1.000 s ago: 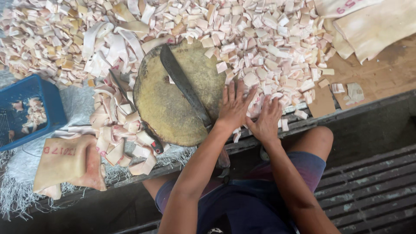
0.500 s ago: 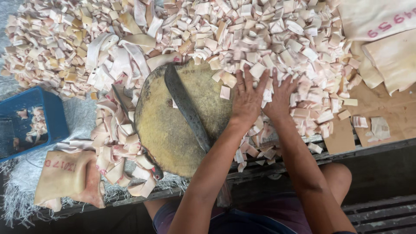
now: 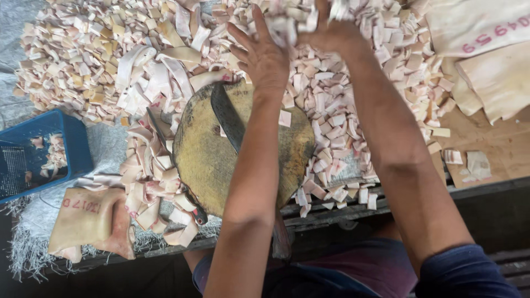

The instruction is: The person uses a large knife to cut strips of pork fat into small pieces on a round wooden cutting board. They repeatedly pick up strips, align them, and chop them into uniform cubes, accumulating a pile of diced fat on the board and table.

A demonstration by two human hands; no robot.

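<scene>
My left hand (image 3: 266, 58) and my right hand (image 3: 331, 30) are side by side at the top of the view, cupped together around a small heap of pale pink cut pieces (image 3: 291, 23), over the big pile of cut pieces (image 3: 342, 110). Both forearms reach across a round yellowish chopping block (image 3: 215, 165). A dark cleaver (image 3: 226, 116) lies flat on the block, untouched, with its handle hidden under my left arm.
Long pale strips (image 3: 165, 66) lie left of the block beside a thin knife (image 3: 157, 126). A blue crate (image 3: 72, 138) holding a few pieces stands at far left. A stamped slab (image 3: 88, 221) lies at the front left. Large pale sheets (image 3: 497, 77) rest on the wooden table (image 3: 508, 152) at right.
Both hands have moved from the block's right edge, where they lay flat on the pieces, away from me to the far side of the pile, gathering pieces between them.
</scene>
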